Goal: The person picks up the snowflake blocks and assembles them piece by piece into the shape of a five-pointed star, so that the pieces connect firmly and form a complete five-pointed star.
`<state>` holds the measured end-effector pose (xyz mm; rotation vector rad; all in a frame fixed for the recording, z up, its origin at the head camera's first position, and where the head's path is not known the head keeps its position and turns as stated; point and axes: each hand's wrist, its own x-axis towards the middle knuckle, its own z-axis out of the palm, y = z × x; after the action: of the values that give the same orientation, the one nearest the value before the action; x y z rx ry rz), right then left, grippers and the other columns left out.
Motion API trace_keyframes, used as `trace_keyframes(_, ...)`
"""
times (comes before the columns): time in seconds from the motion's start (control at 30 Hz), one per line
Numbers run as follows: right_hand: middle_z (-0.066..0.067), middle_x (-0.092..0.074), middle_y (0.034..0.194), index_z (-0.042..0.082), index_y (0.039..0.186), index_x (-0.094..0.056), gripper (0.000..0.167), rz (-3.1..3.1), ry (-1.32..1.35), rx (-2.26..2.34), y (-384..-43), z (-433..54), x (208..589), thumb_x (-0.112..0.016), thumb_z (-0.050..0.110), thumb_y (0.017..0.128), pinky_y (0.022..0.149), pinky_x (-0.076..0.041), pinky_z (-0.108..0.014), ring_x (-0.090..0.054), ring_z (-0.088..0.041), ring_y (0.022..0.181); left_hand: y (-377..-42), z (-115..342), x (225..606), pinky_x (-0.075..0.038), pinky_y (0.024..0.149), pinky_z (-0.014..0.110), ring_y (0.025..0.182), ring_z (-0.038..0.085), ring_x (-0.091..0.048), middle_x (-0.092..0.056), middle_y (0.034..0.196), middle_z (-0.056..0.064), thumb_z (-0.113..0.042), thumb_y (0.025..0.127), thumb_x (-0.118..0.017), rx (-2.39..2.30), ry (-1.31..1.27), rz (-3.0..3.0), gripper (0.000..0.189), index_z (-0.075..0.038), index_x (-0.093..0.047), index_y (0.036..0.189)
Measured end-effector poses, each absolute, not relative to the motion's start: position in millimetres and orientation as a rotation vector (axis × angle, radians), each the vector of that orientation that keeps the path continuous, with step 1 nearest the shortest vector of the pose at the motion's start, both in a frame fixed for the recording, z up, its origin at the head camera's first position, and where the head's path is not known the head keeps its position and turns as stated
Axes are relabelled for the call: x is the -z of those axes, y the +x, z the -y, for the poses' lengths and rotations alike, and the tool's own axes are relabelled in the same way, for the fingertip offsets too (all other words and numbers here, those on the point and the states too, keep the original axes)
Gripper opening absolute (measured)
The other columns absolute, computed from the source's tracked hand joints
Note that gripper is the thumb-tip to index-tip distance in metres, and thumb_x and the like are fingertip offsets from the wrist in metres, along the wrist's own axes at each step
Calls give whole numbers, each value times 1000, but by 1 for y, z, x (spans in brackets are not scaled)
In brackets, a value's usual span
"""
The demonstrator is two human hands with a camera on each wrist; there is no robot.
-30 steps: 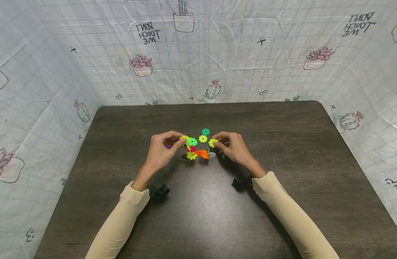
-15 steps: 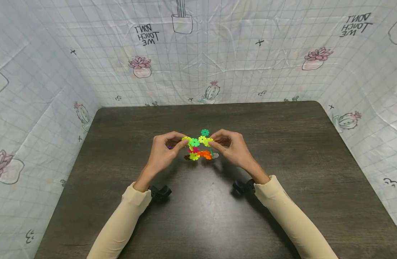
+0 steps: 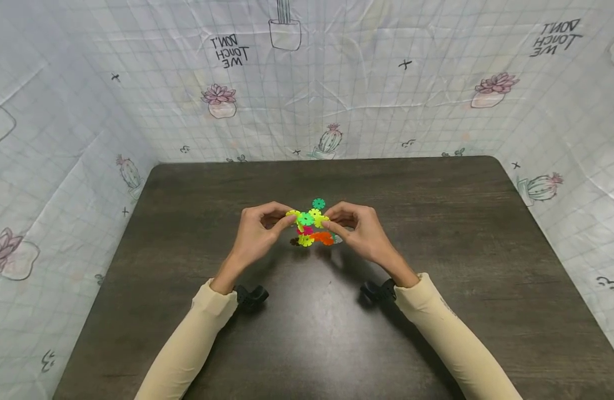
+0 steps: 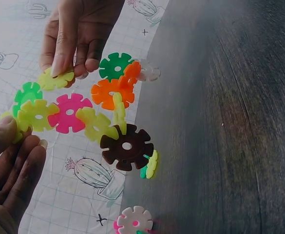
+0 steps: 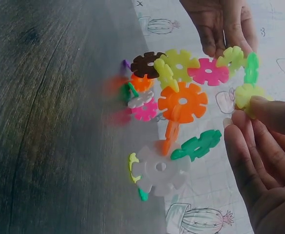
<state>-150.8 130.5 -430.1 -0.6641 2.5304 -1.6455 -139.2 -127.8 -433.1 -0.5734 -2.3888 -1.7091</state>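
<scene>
My left hand pinches a yellow notched disc at one end of a chain of interlocking plastic discs. The chain has a pink disc, a brown disc, an orange disc, a dark green disc and a clear disc. Between thumb and fingers, my right hand holds a yellow disc. Its edge meets the light green disc near the chain's left-hand end; whether their slots are engaged I cannot tell. Fingertips cover parts of both pinched discs.
Behind the chain lie more discs, among them a green disc and a white disc. Everything is over a dark wood table, with a patterned cloth around its back and sides. Both wrists carry black straps.
My right hand has brought its yellow disc leftward to the light green disc. The left hand, with the chain, has shifted slightly right, so the two hands are closer together.
</scene>
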Motion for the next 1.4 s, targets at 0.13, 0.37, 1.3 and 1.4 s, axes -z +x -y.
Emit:
trace_keyframes(0.13,-9,-79,100,10,105,-76,13,-2529,-660,1647,-150,-131,429,-78,19,96,82,-64,-26,-78,-23,89,-140,126,433,-65,84,40,86,25,-77,-80,101,10,-16,96,-77,1707,-571,2400,14,-9,-79,108)
trace_keyframes(0.37,-9,-79,101,9,106,-76,14,-2530,-664,1649,-148,-130,430,-77,18,96,85,-63,-26,-78,-23,90,-139,126,435,-66,81,37,85,24,-78,-80,101,9,-22,98,-76,1697,-584,2417,15,-10,-80,107)
trace_keyframes(1.3,-8,-81,94,9,101,-80,9,-2644,-761,1661,-141,-124,429,-81,9,92,80,-65,-30,-78,-20,84,-135,123,440,-65,80,29,83,36,-78,-78,94,15,-11,94,-79,1783,-599,2344,8,-3,-80,96)
trace_keyframes(1.4,-7,-81,94,8,100,-80,9,-2648,-773,1655,-141,-123,431,-80,8,91,79,-66,-32,-78,-19,84,-135,123,441,-65,78,30,81,39,-77,-79,94,16,-11,93,-80,1784,-586,2353,9,-3,-80,95)
